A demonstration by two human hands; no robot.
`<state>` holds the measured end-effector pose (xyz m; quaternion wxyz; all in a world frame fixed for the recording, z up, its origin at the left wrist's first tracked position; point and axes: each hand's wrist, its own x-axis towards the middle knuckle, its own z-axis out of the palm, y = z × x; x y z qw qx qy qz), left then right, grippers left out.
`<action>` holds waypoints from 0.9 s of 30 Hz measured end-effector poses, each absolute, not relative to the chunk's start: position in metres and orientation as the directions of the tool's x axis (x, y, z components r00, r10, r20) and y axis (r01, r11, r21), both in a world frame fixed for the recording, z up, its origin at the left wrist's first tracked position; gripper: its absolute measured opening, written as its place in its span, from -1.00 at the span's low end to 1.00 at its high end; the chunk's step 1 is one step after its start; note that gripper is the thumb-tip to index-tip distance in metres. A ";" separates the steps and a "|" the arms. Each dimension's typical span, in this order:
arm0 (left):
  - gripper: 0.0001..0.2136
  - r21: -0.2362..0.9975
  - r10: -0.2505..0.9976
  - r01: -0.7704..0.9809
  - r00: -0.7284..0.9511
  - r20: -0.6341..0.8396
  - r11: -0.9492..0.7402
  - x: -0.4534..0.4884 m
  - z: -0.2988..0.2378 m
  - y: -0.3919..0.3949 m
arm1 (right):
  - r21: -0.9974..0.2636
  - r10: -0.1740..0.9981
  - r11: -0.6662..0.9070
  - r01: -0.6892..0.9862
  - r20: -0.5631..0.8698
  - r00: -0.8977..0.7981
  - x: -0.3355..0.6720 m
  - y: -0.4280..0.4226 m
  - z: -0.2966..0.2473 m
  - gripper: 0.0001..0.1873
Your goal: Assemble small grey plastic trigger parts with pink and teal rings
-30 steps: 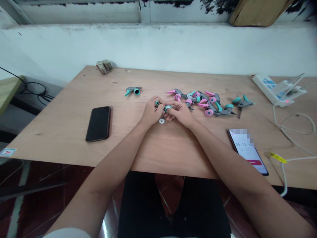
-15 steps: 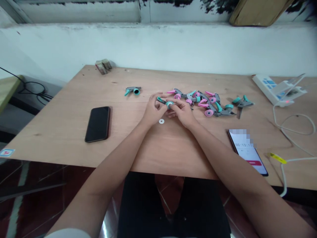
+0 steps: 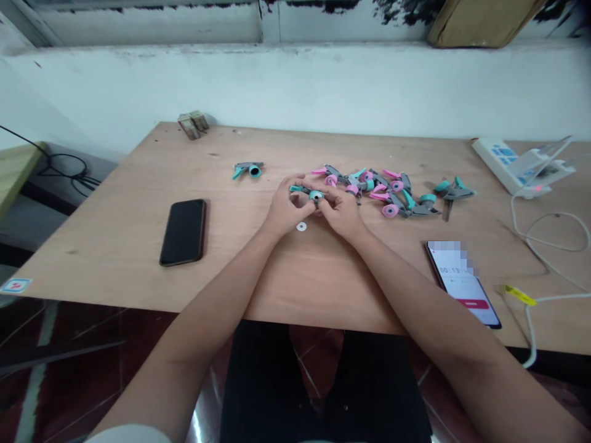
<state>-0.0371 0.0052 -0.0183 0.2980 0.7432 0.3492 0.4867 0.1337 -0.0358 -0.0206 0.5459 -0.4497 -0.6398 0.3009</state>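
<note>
Above the middle of the table, a teal-and-grey trigger spray head [image 3: 316,195] is held between both hands, its round collar facing me with a dark hole in a pale centre. My left hand [image 3: 287,206] is closed around its left side, by the teal lever. Fingers of my right hand [image 3: 342,210] pinch the collar from the right. A small white washer [image 3: 301,227] lies flat on the wood just below the hands. Beyond my right hand is a pile of pink, teal and grey spray heads [image 3: 390,210]. Another teal spray head [image 3: 254,171] lies alone at the upper left.
On the wooden table [image 3: 115,246] a dark phone [image 3: 183,232] lies at left and a lit phone [image 3: 462,283] at right, near my right forearm. A white power strip [image 3: 498,166] with a cable stands at far right. A small stacked bundle [image 3: 192,124] sits at the back.
The spray head has turned a little in my hands, so its lever lies flatter and the dark hole in the collar shows. My right thumb has shifted off the collar's middle.
</note>
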 end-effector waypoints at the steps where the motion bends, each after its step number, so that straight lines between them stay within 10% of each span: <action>1: -0.67 0.787 0.812 0.224 0.274 0.516 -0.576 -0.037 -0.019 0.005 | -0.872 0.903 0.417 0.255 0.430 -0.005 0.133 -0.037 -0.019 -0.60; 19: -0.49 0.626 0.792 0.580 0.056 0.608 -0.522 -0.076 -0.011 0.042 | -0.569 0.885 0.189 0.800 0.451 0.112 0.135 -0.043 -0.001 -0.64; 27: -0.41 0.554 0.925 0.782 0.076 0.371 -0.286 -0.098 -0.019 0.061 | -0.383 0.929 0.299 0.874 0.327 -0.175 0.131 -0.042 -0.002 -0.67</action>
